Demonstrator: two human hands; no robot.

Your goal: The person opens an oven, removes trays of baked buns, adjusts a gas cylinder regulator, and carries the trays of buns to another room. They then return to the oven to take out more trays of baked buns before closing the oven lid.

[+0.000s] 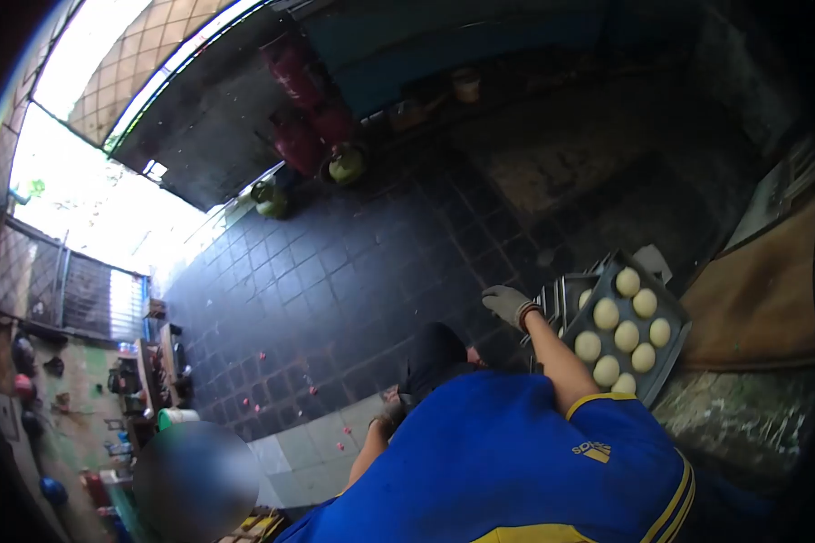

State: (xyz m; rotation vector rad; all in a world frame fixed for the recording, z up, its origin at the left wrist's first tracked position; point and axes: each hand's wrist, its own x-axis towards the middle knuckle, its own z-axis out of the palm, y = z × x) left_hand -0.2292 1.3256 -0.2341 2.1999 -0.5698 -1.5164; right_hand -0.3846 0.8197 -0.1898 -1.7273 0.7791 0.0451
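Observation:
My right hand [507, 305], in a pale work glove, reaches out beside a stack of metal trays [566, 294]. Its fingers look stretched out, and I see nothing held in them. On the top tray [668, 303] sit several round, pale dough balls [626, 336]. This tray lies at an angle, with more tray edges showing to its left. My left hand [389, 421] is low by my body, near my dark-clad leg. It looks dark and gloved; its fingers are too hidden to make out.
Dark floor tiles [335, 271] spread ahead, with small pink scraps [314, 391]. Red gas cylinders [299, 145] and green ones [345, 165] stand at the far wall. A brown board [756, 303] lies right of the trays. A blurred round patch [195, 481] covers something lower left.

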